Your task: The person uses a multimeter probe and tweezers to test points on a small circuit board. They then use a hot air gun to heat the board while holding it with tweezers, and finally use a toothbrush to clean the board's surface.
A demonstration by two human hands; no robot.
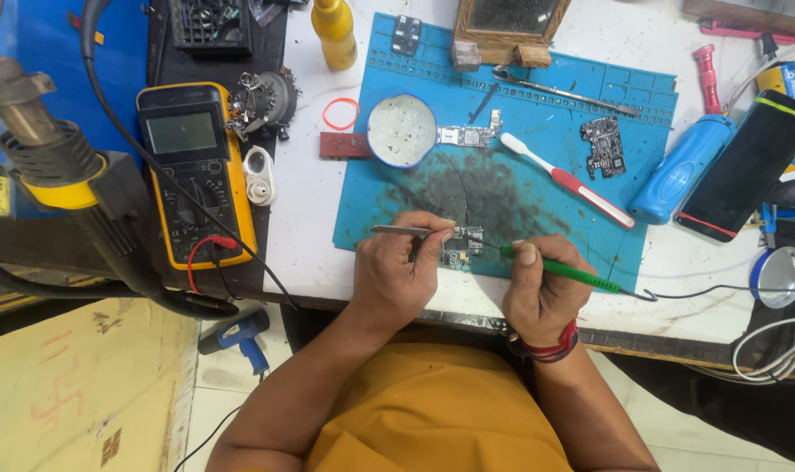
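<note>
left hand (396,273): fingers (434,241) clamped on a pair of metal tweezers (399,231), tips lying toward a small circuit board (464,246). right hand (540,284): fingers (527,254) clamped on a green-handled soldering iron (565,271), tip directed left at the same board; its cable (721,288) runs off to the right across the desk (306,218).

the small circuit board sits between the two hands, at the near edge of a blue work mat (520,188), which is soiled dark in its middle. whether the tweezer tips actually grip the board or only touch it cannot be determined.

beyond the fingers, farther up the mat: a round white dish (401,131) with a second narrow board (469,135) just beside it, a white and red toothbrush (568,181) lying aslant, and a dark third board (602,147) to the right. a long metal tool (563,92) lies near the mat's far edge, in front of a wooden-framed stand (507,26).

right of the mat: a blue cylindrical tool (681,170) touching a dark phone (747,166) (screen off).

left of the left hand, well apart: a yellow multimeter (197,170) with red and black leads, a small white holder (259,175), a red rubber band (340,114) and a yellow bottle (335,35). a hot-air nozzle (39,140) stands at the far left. a red band is worn on the right wrist.
</note>
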